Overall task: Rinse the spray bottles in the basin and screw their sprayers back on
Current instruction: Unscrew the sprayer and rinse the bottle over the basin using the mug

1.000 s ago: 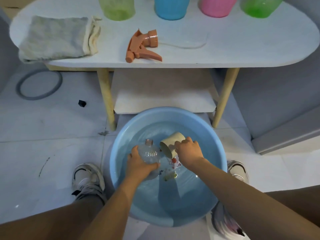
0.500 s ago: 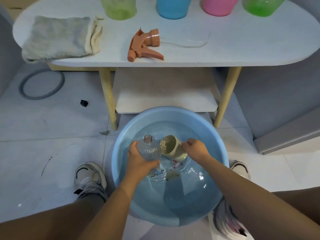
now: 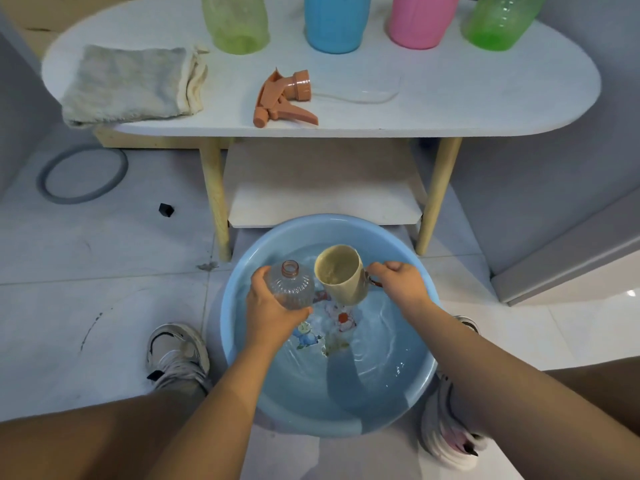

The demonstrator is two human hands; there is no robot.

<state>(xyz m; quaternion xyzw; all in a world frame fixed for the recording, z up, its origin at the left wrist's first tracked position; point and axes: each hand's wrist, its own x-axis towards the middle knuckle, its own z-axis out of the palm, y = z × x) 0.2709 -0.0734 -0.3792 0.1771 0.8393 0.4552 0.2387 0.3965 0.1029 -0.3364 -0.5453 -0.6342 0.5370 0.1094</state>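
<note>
In the lower middle of the frame, the right hand [image 3: 398,284] has lifted the cup [image 3: 341,273] out of the water: a second ago it was tipped low in the basin [image 3: 420,382], and now it is raised and nearly level, with water showing inside it. That hand grips the cup at its handle side. The left hand [image 3: 273,308] grips the clear bottle [image 3: 291,285] around its body, neck open and pointing up, touching or just beside the cup's rim; it too sits higher than before. The scoop looks finished, and the likely next step is pouring into the bottle's narrow neck, which calls for careful aim.

In the upper middle, the orange sprayer [image 3: 282,98] lies untouched on the bench [image 3: 485,98], its tube trailing right, so screwing it on is not yet done. Four coloured bottles stand along the top edge; a cloth [image 3: 128,83] lies at upper left.
</note>
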